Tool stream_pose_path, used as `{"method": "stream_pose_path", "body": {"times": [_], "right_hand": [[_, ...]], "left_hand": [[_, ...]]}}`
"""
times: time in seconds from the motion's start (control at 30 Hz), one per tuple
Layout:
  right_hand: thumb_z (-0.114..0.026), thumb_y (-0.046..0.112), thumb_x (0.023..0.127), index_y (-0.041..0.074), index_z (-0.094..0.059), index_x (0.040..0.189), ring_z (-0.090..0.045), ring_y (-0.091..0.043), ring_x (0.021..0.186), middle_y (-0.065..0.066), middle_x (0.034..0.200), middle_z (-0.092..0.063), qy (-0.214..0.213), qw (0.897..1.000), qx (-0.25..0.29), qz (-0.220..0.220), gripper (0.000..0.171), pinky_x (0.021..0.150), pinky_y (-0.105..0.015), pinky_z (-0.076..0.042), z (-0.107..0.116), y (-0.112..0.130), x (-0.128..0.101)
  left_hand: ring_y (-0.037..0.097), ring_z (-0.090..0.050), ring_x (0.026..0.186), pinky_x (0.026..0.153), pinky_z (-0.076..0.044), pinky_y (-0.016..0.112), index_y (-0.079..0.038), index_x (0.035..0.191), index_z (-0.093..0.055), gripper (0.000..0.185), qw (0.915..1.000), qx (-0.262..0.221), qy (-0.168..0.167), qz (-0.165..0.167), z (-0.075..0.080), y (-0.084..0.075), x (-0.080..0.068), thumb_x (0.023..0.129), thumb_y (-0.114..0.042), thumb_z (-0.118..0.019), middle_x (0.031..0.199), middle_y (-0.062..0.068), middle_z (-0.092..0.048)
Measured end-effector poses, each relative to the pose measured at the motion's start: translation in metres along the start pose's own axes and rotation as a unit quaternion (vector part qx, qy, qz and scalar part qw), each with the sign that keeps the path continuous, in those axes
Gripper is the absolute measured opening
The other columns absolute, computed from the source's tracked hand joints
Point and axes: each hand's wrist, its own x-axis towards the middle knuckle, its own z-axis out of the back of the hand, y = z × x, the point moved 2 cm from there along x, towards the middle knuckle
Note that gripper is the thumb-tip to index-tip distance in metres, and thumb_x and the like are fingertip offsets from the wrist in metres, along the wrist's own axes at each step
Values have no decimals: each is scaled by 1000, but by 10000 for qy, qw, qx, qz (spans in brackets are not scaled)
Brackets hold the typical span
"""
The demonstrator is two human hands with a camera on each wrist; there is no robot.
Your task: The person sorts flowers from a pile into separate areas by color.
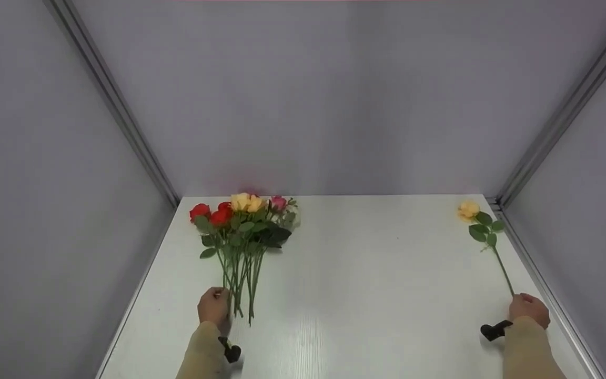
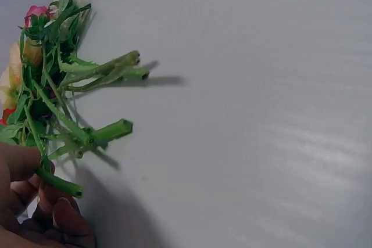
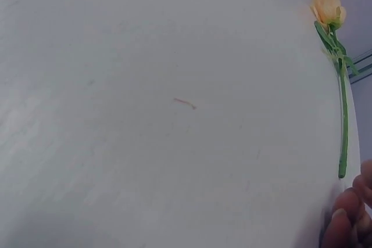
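Bunch of roses [image 1: 242, 231]: red, yellow and pink heads with green leaves, lying flat on the left part of the white table [image 1: 376, 273], heads toward the far edge, cut stem ends toward the near edge. In the left wrist view the stem ends [image 2: 110, 132] fan out just above the table top.

Left hand [image 1: 213, 306]: at the near end of the bunch, fingers [image 2: 58, 213] curled around the lower stems, thumb over one stem.

Single yellow rose [image 1: 468, 209]: lying on the far right of the table, just beside the right wall, head toward the far corner, stem running back toward the near edge. Well apart from the bunch.

Right hand [image 1: 529, 309]: at the near end of the single rose's stem [image 3: 344, 126]. The right wrist view shows the fingers bent just beside the stem tip; whether they hold it cannot be told.

Sleeves: beige, on both forearms, each with a small black device at the wrist.

Surround: plain grey walls on three sides, with metal rails at the corners.
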Motion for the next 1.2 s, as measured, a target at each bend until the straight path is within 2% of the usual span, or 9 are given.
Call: {"method": "stream_pose_path", "body": {"times": [0.13,0.23,0.3,0.43,0.53,0.63,0.8,0.93,1.2], "right_hand": [[-38,38,98,5,-39,143,-43,-34,120,-21,141,-41,-11,10000,35,-29,56,88,-41,-39,2,0,1],[-40,39,97,7,-41,142,-43,-31,119,-19,139,-44,23,9999,157,-60,55,88,-40,-39,3,-1,3],[-42,39,97,7,-44,141,-49,-25,110,-15,129,-54,49,9997,216,-40,54,85,-37,-40,4,-2,5],[-47,35,97,5,-49,136,-57,-6,82,4,93,-66,177,9988,447,8,49,72,-26,-46,6,-6,14],[-50,31,97,4,-51,133,-57,1,71,14,82,-62,282,9974,661,92,45,64,-22,-48,6,-10,21],[-50,28,97,3,-52,132,-60,0,74,12,85,-63,375,9962,757,225,43,64,-21,-50,4,-10,23],[-48,27,98,2,-52,133,-59,-2,78,0,99,-66,452,9962,493,554,42,66,-21,-50,-3,0,17],[-46,30,100,1,-52,133,-56,2,74,-7,107,-65,356,9936,-60,1074,44,65,-18,-47,-10,17,12],[-44,29,101,1,-56,129,-57,0,77,-16,112,-61,512,9757,-415,2091,41,68,-17,-46,-36,57,-4]], "left_hand": [[30,-58,98,84,-45,46,4,118,-58,34,9998,-113,155,-48,7,-8,4,100,-23,-47,107,18,-63],[29,-56,97,81,-45,42,3,120,-55,36,9980,-498,382,33,12,-16,7,101,-25,-45,107,18,-61],[27,-55,94,78,-45,39,3,120,-54,36,9948,-849,545,124,14,-22,6,101,-26,-45,107,19,-60],[21,-52,82,70,-43,32,6,123,-54,37,9803,-1668,988,372,14,-33,4,101,-24,-46,99,16,-58],[15,-48,72,62,-41,26,7,129,-50,39,9619,-2289,1383,566,12,-38,2,102,-21,-45,91,11,-56],[12,-45,70,60,-40,24,7,133,-47,40,9425,-2826,1609,769,10,-41,1,103,-19,-43,89,9,-53],[12,-45,74,60,-40,23,2,127,-52,34,9215,-3412,1564,998,11,-53,-4,103,-20,-44,91,5,-52],[12,-45,72,60,-40,23,-1,118,-56,29,9156,-3644,1428,920,12,-73,-9,101,-23,-48,86,3,-51],[12,-43,70,62,-39,24,-3,108,-53,27,9177,-3695,1366,522,12,-114,-29,101,-28,-50,81,-1,-45]]}}
